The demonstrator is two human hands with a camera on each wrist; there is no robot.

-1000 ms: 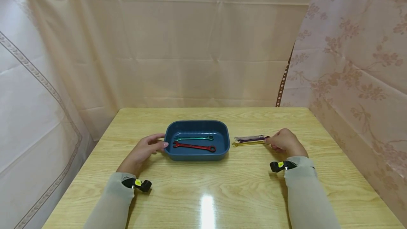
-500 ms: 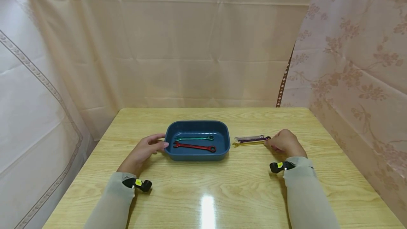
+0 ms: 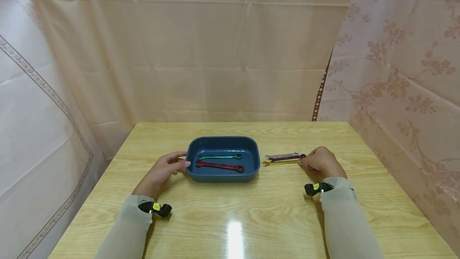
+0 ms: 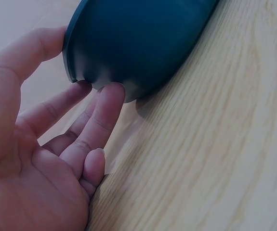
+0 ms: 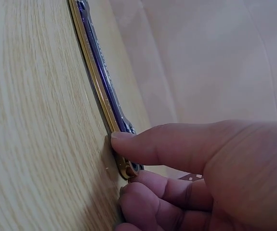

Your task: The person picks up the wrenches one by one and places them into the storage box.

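A dark blue tub (image 3: 223, 178) stands on the table, with a green wrench (image 3: 219, 156) and a red wrench (image 3: 220, 165) lying inside it. At its left end my left hand (image 3: 163, 171) holds the rim, thumb on the edge and fingertips against the outer wall (image 4: 128, 43). To the right of the tub lie three wrenches side by side: silver (image 3: 281, 156), purple (image 3: 287, 158) and gold (image 3: 282, 163). My right hand (image 3: 323, 161) pinches the ring end of the gold wrench (image 5: 99, 82); the thumb lies across it, and the fingertips are below.
The wooden table (image 3: 201, 215) reaches back to a beige curtain (image 3: 230, 63). A patterned cloth (image 3: 406, 75) hangs along the right side and a pale one (image 3: 36, 103) along the left. Wrist cameras (image 3: 165, 210) are strapped over both sleeves.
My right hand has shifted very slightly at the ring ends of the wrenches, uncovering more of the purple one. The left hand and the tub stay where they were.
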